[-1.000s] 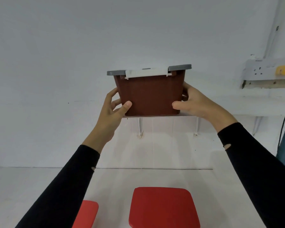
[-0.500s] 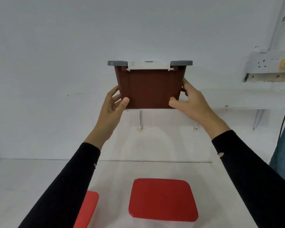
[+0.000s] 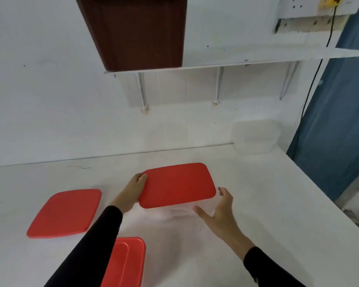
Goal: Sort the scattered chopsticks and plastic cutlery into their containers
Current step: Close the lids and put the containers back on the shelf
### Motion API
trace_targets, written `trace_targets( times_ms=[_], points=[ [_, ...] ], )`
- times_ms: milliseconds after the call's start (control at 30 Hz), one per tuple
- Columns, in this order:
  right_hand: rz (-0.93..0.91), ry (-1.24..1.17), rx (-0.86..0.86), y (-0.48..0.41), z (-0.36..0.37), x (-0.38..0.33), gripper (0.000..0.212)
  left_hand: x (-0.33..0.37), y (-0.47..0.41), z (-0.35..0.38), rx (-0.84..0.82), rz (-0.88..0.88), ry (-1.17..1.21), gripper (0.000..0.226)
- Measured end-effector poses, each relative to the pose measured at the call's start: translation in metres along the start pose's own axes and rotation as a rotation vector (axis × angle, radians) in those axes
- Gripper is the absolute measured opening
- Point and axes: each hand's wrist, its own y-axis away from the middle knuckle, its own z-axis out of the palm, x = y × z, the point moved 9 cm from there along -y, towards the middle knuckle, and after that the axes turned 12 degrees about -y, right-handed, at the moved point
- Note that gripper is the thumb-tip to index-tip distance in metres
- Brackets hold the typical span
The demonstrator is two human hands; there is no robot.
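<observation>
A clear container with a red lid stands in the middle of the white table. My left hand holds its left side, thumb on the lid's edge. At the container's right side my right hand is spread with straight fingers; I cannot tell whether it touches the clear wall. A brown box sits on the white wall shelf above, free of both hands. No chopsticks or cutlery are visible.
A loose red lid lies on the table to the left. Another red lid lies at the near edge under my left arm. Empty clear containers are stacked at the back right. A blue curtain hangs on the right.
Both hands have let go of the brown box, which now rests on the shelf, and dropped to the red-lidded container. The view has tilted down to the table.
</observation>
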Motion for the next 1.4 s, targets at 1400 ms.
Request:
trace_targets(
  times_ms=[1400],
  points=[
    [-0.609, -0.572, -0.349, -0.093, -0.198, -0.372, 0.068, 0.411, 0.214, 0.006, 0.325, 0.583, 0.091, 0.041]
  ],
)
